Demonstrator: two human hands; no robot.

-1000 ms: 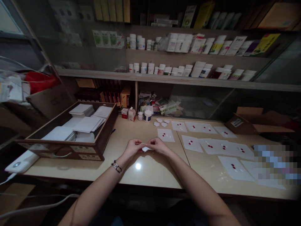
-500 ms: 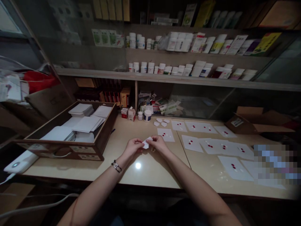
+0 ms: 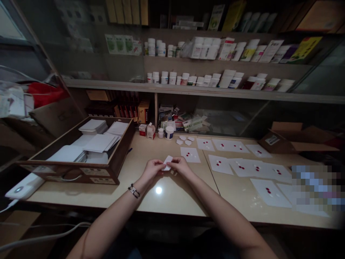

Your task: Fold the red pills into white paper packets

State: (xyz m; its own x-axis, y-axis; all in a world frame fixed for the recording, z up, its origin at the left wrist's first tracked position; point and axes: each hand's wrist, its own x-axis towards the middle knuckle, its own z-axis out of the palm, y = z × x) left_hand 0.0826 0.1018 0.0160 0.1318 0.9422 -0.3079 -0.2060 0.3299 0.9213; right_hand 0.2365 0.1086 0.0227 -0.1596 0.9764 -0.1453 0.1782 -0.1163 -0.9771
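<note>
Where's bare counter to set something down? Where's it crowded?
Bare counter: most of the strip between the drawer and left hand; the front stretch between left forearm and right forearm; the patch between right forearm and the paper sheets.
Crowded: the right side, spread with those sheets; the back edge, with small boxes, tubs and folded packets.
</note>
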